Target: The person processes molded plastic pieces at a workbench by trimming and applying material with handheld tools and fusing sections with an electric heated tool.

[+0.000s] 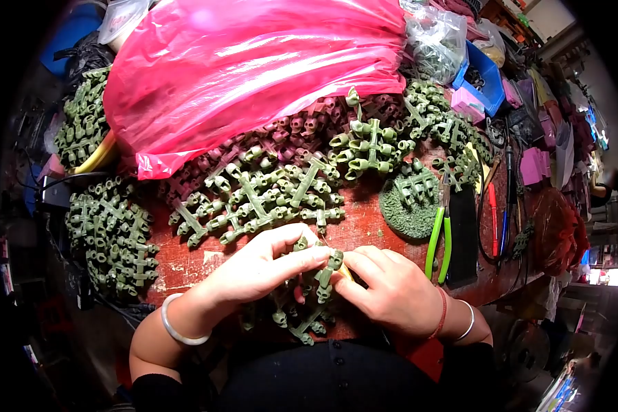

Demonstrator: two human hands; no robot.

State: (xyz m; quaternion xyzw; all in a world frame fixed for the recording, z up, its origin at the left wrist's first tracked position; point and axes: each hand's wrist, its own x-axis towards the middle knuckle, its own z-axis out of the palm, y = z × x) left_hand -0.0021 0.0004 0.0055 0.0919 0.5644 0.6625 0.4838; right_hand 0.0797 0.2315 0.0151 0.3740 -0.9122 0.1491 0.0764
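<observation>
I work at a worn, red-painted tabletop; across its far side bulges a glossy, bright pink plastic bag, covering part of what lies beneath and tinting it; from under its edge a tangled heap of green, skull-shaped castings on straight stems spills to just ahead of my fingers, crowding that side, and a second heap of green castings sits off to my left.

My left hand is closed, thumb and fingers pinching a small green skull-shaped piece in front of my body; my right hand is bent shut around a narrow yellow object close against that piece, though my fingers cover most of it and I cannot tell what it is; below, more green castings lie in shadow, and I cannot tell whether they join the piece I hold.

To my right lie a black rectangular mat, a round, rough green pad partly hidden by castings, pliers with bright green handles and a slim red pen-like tool; the far right edge is too blurred to make out.
</observation>
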